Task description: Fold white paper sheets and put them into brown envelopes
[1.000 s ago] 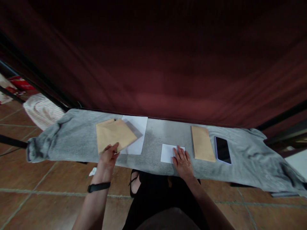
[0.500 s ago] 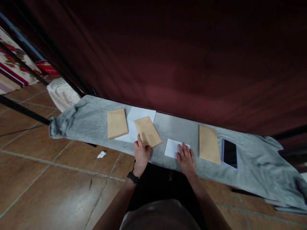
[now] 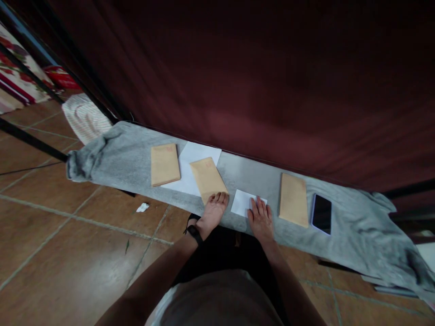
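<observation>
My left hand (image 3: 215,211) lies over the lower end of a brown paper envelope (image 3: 206,174), its fingers together and curled on the top face; the thumb is hidden. Beneath that envelope is a larger white sheet of paper (image 3: 190,156), which also runs under a brown envelope stack (image 3: 165,165) to the left. My right hand (image 3: 261,222) rests flat, fingers slightly spread, on the right part of a small white paper (image 3: 240,203). A third brown envelope or stack (image 3: 293,199) lies to the right of my right hand, not touched.
A phone with a purple edge (image 3: 322,213) lies beyond the right envelope. Grey cloth (image 3: 115,163) covers the narrow bench, bunched at both ends. A dark red curtain (image 3: 231,90) hangs right behind it. Crumpled white paper (image 3: 142,207) lies on the tiled floor.
My left hand has shifted right along the envelope's lower end and turned, its fingers now on top. My right hand stays on the small white paper. The view has shifted slightly.
</observation>
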`<state>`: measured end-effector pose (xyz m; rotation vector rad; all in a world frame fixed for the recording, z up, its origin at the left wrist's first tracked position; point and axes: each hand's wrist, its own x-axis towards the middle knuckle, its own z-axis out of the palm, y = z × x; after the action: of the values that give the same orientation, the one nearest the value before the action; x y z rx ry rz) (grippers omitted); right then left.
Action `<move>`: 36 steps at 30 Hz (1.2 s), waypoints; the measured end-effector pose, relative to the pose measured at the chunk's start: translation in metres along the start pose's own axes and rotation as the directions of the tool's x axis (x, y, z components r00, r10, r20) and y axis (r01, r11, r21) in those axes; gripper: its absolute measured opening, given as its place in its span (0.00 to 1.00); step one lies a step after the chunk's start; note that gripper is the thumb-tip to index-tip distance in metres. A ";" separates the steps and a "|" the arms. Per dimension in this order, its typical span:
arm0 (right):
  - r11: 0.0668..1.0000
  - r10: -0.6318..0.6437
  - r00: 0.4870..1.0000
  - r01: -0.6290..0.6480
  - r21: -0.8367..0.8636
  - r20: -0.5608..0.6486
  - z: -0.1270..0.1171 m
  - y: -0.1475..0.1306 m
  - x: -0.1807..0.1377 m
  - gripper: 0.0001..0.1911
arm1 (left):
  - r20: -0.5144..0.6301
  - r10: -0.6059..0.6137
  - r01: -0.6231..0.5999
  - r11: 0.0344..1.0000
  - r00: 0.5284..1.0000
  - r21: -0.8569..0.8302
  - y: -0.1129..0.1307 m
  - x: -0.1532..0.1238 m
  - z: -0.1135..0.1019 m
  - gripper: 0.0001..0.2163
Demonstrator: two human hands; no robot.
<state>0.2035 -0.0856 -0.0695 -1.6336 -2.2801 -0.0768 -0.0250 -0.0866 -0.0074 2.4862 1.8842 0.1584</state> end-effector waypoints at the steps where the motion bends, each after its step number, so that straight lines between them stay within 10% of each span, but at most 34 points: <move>1: 1.000 -0.001 1.000 0.001 0.002 -0.001 0.000 0.000 0.000 0.28 | 0.004 -0.001 0.001 1.000 1.000 0.002 -0.001 0.002 -0.002 0.20; 8: 0.999 0.034 0.999 -0.034 0.035 0.012 -0.005 -0.002 0.000 0.27 | 0.021 -0.030 0.030 0.999 0.999 0.028 0.004 0.012 -0.013 0.13; 13: 0.874 0.173 0.985 -0.154 0.460 0.001 -0.019 -0.024 0.017 0.25 | 0.004 -0.005 0.005 1.000 1.000 0.004 0.019 0.014 -0.021 0.15; 17: 0.369 0.311 0.911 -0.378 0.849 0.271 -0.030 -0.053 0.041 0.27 | -0.008 0.032 -0.032 0.999 0.999 -0.022 0.035 0.012 -0.027 0.16; 20: -0.091 0.282 0.801 -0.526 0.845 0.529 -0.034 -0.067 0.050 0.29 | -0.023 0.046 -0.046 0.999 0.999 -0.026 0.044 0.008 -0.030 0.17; 23: -0.324 0.243 0.748 -0.537 0.779 0.617 -0.036 -0.071 0.048 0.23 | -0.037 0.073 -0.074 0.997 0.997 -0.032 0.048 0.003 -0.029 0.16; 33: -0.337 0.301 0.738 -0.510 0.792 0.604 -0.038 -0.062 0.042 0.14 | -0.141 0.184 -0.213 0.950 0.973 -0.226 0.040 -0.007 -0.014 0.15; 36: -0.326 0.279 0.762 -0.497 0.804 0.584 -0.049 -0.052 0.040 0.17 | -0.199 0.164 -0.214 0.940 0.966 -0.266 0.018 -0.008 -0.017 0.31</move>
<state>0.1557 -0.0784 -0.0036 -1.1725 -0.7349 1.6570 -0.0112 -0.0997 0.0104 2.5127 1.5341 0.6237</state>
